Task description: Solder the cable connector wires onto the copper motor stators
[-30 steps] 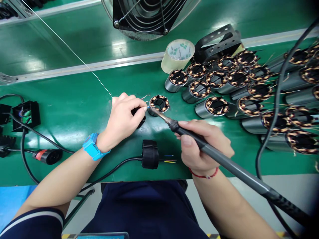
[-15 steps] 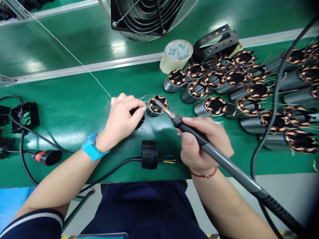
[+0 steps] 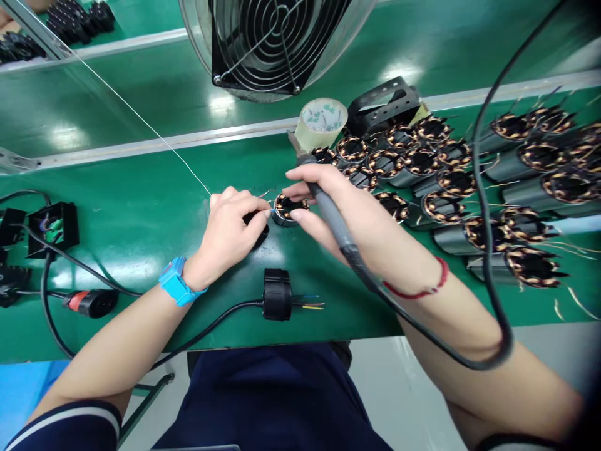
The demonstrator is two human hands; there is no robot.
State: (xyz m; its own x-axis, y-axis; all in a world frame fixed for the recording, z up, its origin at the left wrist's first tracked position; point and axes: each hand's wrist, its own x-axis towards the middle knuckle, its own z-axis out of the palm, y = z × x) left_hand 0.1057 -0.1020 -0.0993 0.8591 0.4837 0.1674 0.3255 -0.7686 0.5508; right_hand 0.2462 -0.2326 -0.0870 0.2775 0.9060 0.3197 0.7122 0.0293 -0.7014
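My left hand [image 3: 233, 226] is closed in a pinch on a small black part and a thin solder wire [image 3: 141, 117] that runs up to the far left. Just right of it a motor stator [image 3: 284, 210] with copper windings stands on the green bench. My right hand [image 3: 338, 213] reaches over it, fingers touching the stator while gripping the soldering iron [image 3: 328, 213]. The iron's tip points away toward the tape roll [image 3: 320, 123].
Many stators [image 3: 446, 181] lie in rows at the right. A fan [image 3: 272, 44] stands at the back. A black connector [image 3: 278, 294] with coloured wires lies near the front edge. Black boxes and cables [image 3: 47, 232] are at the left. The iron's cord [image 3: 483, 188] loops over the right.
My right hand moved forward and left over the stator. The iron swung up so its tip left the stator and now points away. The left hand stayed put.
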